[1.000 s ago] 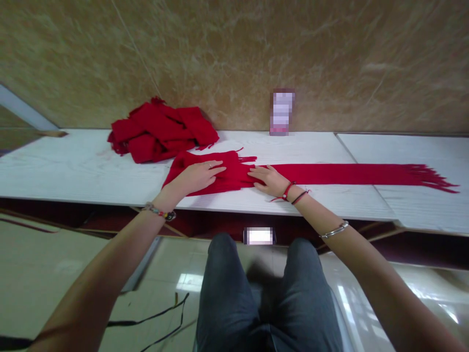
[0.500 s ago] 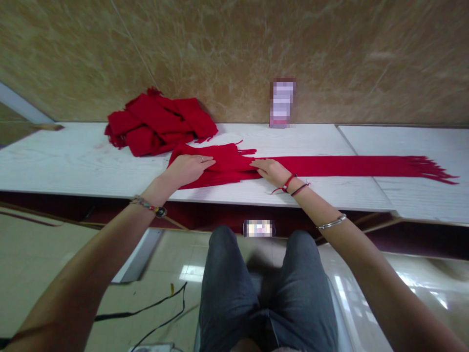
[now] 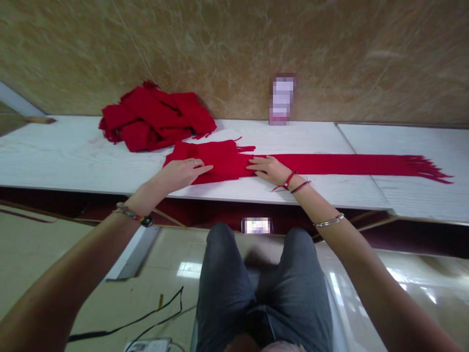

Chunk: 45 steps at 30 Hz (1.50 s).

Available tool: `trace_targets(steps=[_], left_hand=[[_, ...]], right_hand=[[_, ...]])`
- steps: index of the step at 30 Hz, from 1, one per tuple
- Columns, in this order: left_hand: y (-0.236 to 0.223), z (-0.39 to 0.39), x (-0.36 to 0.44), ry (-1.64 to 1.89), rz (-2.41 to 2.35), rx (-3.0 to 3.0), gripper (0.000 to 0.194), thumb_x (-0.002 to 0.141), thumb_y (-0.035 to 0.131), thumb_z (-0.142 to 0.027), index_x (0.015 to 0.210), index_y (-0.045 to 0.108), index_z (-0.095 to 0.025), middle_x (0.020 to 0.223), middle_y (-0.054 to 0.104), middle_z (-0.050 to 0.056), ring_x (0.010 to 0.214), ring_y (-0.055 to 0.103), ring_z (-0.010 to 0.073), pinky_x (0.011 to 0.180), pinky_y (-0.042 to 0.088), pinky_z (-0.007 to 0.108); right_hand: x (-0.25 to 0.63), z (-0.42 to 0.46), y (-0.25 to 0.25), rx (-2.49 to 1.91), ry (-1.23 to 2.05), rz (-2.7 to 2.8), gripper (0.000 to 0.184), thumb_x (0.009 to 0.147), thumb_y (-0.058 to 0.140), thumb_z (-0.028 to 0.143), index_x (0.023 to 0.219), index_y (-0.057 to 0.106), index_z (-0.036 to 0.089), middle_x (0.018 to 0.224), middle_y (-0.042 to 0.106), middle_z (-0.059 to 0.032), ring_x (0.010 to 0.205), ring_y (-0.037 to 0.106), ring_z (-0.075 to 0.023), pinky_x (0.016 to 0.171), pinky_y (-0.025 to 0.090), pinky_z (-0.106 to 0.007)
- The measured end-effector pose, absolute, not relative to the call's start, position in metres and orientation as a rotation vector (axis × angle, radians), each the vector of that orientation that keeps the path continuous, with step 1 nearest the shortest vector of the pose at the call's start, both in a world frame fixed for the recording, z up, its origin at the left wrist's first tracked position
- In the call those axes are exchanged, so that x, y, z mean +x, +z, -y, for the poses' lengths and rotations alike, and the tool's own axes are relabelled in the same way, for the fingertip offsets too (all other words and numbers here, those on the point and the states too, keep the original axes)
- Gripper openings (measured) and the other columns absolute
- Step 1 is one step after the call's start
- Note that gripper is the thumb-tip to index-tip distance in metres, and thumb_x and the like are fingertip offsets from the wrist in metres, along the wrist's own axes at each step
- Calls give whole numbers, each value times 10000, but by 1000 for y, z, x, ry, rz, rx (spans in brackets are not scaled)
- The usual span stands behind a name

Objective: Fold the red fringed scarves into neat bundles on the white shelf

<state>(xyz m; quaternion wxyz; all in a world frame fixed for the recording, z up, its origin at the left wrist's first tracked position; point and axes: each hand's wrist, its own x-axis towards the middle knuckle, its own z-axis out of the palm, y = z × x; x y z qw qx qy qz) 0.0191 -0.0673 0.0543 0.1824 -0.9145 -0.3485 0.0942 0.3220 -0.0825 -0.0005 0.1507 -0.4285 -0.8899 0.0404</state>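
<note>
A red fringed scarf point(image 3: 330, 165) lies lengthwise on the white tabletop. Its right part is a long narrow strip ending in loose fringe, while its left part is wider and layered, with a few tassels at the upper edge. My left hand point(image 3: 182, 173) rests on the wide part, index finger stretched out and a ring showing; some of its fingertips are hard to see. Flat on the scarf where the strip meets the wide part lies my right hand point(image 3: 270, 169), fingers spread. Behind my left hand, a crumpled heap of red scarves point(image 3: 154, 117) sits by the wall.
A blurred-out upright item point(image 3: 282, 100) stands against the marbled wall point(image 3: 234, 49). The white tabletop point(image 3: 73, 156) has a seam toward the right and dark open shelving beneath it. A pixelated device point(image 3: 257, 225) shows above my knees. Black cables point(image 3: 146, 315) trail at lower left.
My left hand has slid a little left and toward me over the wide part, which looks smoother now. My right hand stays at nearly the same spot, its fingers slightly more spread.
</note>
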Motion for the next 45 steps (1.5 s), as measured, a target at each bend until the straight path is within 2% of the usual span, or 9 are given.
trace_targets(steps=[4, 10, 15, 19, 22, 26, 31, 38, 45], left_hand=[[67, 72, 19, 196, 1047, -2558, 481, 893, 291, -138, 1300, 532, -223, 1191, 576, 123, 988, 588, 234, 739, 486, 315], [58, 71, 13, 334, 994, -2662, 525, 863, 322, -108, 1340, 486, -254, 1119, 588, 113, 939, 580, 207, 648, 464, 269], [53, 69, 9, 295, 922, -2645, 480, 878, 332, -162, 1306, 526, -259, 1106, 596, 103, 914, 587, 191, 625, 461, 248], [60, 69, 30, 121, 978, -2716, 431, 912, 304, -225, 1233, 592, -235, 1124, 607, 88, 955, 596, 197, 775, 484, 287], [58, 66, 63, -56, 955, -2767, 432, 938, 285, -279, 1221, 594, -175, 1212, 576, 98, 1091, 551, 221, 950, 423, 357], [38, 61, 103, -200, 1099, -2795, 476, 958, 297, -343, 1364, 431, -134, 1426, 392, 137, 1317, 356, 250, 1049, 326, 398], [12, 57, 109, -65, 1222, -2825, 534, 951, 324, -438, 1431, 318, -205, 1520, 227, 100, 1403, 161, 272, 1108, 190, 456], [12, 52, 82, 26, 1245, -2827, 519, 952, 312, -445, 1443, 285, -279, 1539, 177, 53, 1409, 136, 269, 1112, 166, 453], [15, 49, 49, 88, 1278, -2808, 514, 952, 305, -437, 1444, 277, -291, 1545, 152, 49, 1409, 138, 259, 1109, 177, 443]], right_hand=[[323, 83, 1, -1188, 120, 2517, 403, 903, 373, 166, 1257, 564, 190, 1344, 520, -87, 1261, 456, -179, 1013, 371, -408], [325, 85, 1, -1222, 183, 2624, 402, 885, 410, 178, 1253, 564, 232, 1368, 496, -72, 1298, 408, -221, 1027, 314, -513], [325, 86, 2, -1231, 185, 2654, 416, 899, 383, 195, 1287, 531, 234, 1391, 472, -73, 1315, 383, -208, 1040, 295, -510], [324, 87, 1, -1244, 158, 2683, 431, 912, 365, 218, 1324, 489, 231, 1419, 436, -70, 1329, 359, -212, 1044, 287, -520], [323, 88, 1, -1260, 122, 2709, 450, 923, 364, 277, 1366, 435, 243, 1451, 389, -65, 1343, 332, -227, 1041, 290, -524], [323, 91, 1, -1278, 56, 2737, 482, 933, 358, 370, 1393, 398, 235, 1472, 344, -80, 1358, 298, -252, 1052, 272, -536], [324, 92, 2, -1321, 64, 2759, 488, 943, 333, 386, 1409, 368, 250, 1489, 309, -55, 1371, 267, -251, 1066, 247, -545], [325, 92, -1, -1313, 48, 2760, 479, 947, 304, 387, 1407, 371, 271, 1484, 321, -23, 1367, 278, -244, 1068, 255, -532], [332, 98, -2, -1362, -58, 2758, 482, 957, 257, 382, 1419, 349, 283, 1495, 293, -13, 1365, 280, -255, 1057, 277, -517]])
